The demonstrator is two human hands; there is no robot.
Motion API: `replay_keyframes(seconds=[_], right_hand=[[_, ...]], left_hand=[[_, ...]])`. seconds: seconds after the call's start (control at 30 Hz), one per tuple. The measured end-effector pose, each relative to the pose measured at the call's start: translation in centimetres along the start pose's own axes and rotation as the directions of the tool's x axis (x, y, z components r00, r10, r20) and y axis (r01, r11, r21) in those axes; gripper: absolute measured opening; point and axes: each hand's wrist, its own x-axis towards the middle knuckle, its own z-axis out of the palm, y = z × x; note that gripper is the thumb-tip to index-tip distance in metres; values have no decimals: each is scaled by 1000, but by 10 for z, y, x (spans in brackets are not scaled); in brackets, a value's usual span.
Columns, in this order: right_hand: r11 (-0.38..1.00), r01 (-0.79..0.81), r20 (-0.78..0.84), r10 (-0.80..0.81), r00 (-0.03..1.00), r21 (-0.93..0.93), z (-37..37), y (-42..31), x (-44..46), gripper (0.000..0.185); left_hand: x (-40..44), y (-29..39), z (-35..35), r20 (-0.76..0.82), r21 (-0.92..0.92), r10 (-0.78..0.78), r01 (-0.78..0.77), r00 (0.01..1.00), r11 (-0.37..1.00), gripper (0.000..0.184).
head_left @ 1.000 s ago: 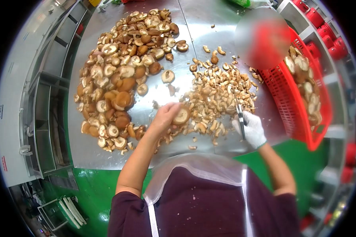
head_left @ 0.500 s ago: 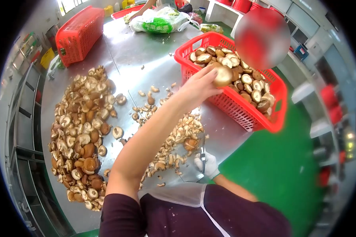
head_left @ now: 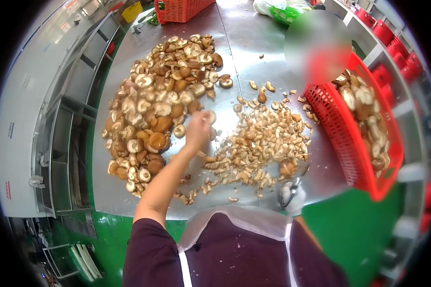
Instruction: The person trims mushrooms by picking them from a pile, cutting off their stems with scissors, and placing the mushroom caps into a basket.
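My bare left hand is over the table between two piles, its fingers smeared by motion. A mushroom cap lies right at its fingertips; whether it is gripped cannot be made out. Whole brown mushrooms form a large heap to the left. To the right spreads a pile of cut stems. My right hand, in a white glove, is closed around scissors near the table's front edge, blades pointing up and right. A brown mushroom rests on the stems just beyond it.
A red basket with mushrooms in it stands at the table's right edge. Another red basket and a green and white bag are at the far side. A blurred disc covers part of the upper right.
My left hand has come back from the right basket, where it held a large mushroom, to the table's middle; that mushroom has left it. The view has swung, and my right hand still holds the scissors.
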Motion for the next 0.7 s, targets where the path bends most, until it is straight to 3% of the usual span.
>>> replay_keyframes(seconds=[0.03, 0.1, 0.17, 0.2, 0.3, 0.37, 0.43, 0.47, 0.53, 0.57, 0.6, 0.7], right_hand=[[999, 2, -2, -2, 1000, -33, 0, 2, 1, 8], [995, 15, -6, -16, 1000, -96, 2, 1, 6, 7], [998, -56, -14, 56, 998, -28, 9, -12, 7, 7], [996, -92, -20, 92, 996, 6, 12, -17, 7, 7], [995, -95, 13, 94, 995, 38, 12, -19, 6, 6], [997, -71, -17, 71, 997, -33, 11, -15, 6, 5], [960, -239, 72, 231, 970, 143, 0, -8, 13, 6], [948, -12, 42, 26, 999, -318, 6, -11, 13, 15], [679, 254, 142, -217, 966, -689, 16, -29, 10, 26], [557, 351, 221, -288, 932, -753, 41, -77, 6, 27], [535, 307, 220, -222, 950, -787, 50, -87, 9, 27], [416, 380, 277, -287, 917, -826, 78, -119, 20, 25]], left_hand=[[11, -35, 1, -96, 137, 103, -89, 990, 987, 20], [23, -44, -7, -3, 220, -48, 48, 999, 974, 30], [31, -55, 5, 73, 298, -133, 106, 988, 949, 39], [34, -58, 17, 123, 268, -189, 150, 974, 952, 50], [38, -36, 29, 169, 296, -218, 162, 961, 941, 44], [41, -33, 38, 200, 203, -213, 172, 956, 964, 45], [43, -42, 48, 264, 124, -201, 174, 943, 977, 47], [41, -25, 47, 318, -52, -376, 412, 870, 910, 41], [22, 6, 35, 412, -347, -347, 497, 842, 795, 40], [9, 20, 28, 463, -469, -328, 541, 824, 698, 40], [-3, 34, 23, 486, -537, -282, 538, 827, 650, 39], [-31, 71, 13, 536, -693, -169, 546, 827, 471, 38]])
